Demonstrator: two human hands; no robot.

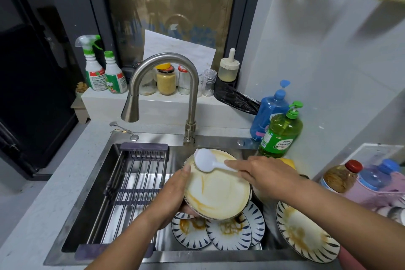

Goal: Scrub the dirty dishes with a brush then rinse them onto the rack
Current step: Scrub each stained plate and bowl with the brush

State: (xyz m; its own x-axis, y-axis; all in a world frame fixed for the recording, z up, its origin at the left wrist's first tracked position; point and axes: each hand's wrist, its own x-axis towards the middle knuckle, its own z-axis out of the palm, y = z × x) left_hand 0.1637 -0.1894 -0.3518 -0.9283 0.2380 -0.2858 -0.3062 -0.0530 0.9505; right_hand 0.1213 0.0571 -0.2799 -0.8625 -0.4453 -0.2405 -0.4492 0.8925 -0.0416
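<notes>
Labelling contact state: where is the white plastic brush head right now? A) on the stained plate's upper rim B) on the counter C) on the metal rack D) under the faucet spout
A: the white plastic brush bristles sit on the upper rim of the stained plate held by the left hand.

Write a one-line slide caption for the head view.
Over the sink, the left hand holds a stained plate while the right hand scrubs it with a white brush.
</notes>
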